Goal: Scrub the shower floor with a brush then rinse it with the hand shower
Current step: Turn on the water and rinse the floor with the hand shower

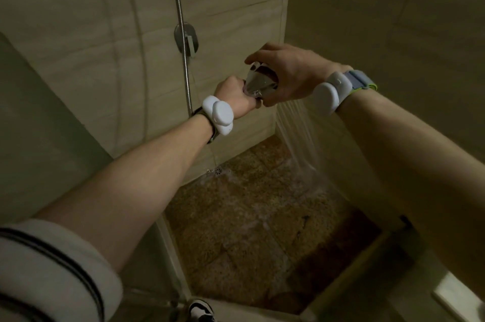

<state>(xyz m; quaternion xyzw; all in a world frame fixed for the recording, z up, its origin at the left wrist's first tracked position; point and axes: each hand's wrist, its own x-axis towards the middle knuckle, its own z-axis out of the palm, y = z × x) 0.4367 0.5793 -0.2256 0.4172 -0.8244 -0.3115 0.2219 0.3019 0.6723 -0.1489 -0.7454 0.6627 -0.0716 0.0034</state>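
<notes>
Both hands are up at chest height inside the shower stall, and they meet on the hand shower point(259, 83) — a shiny chrome head held out over the floor. The left hand point(235, 97) is clenched in a fist around the handle end, knuckles toward the wall, while the right hand point(286, 72) cups the head from above, fingers curled over its top and thumb tucked beneath. Water point(294, 135) streams down and to the right from the head in a slanted fan, striking the shower floor point(262, 230) close to the right wall. That floor is brown speckled stone, wet, with a sheen of running water spreading across it toward the round drain point(217, 171) in the far corner. A metal hose point(181, 25) hangs down the beige tiled back wall, passing in front of an oval wall plate point(193, 39) — its lower end drops behind the left wrist. Each wrist carries a white band device point(219, 115), and a striped white sleeve point(49, 269) is rolled up on the left arm. At the bottom edge, the toe of a black-and-white shoe point(200, 311) stands just outside the stall. No brush can be seen in this view.
</notes>
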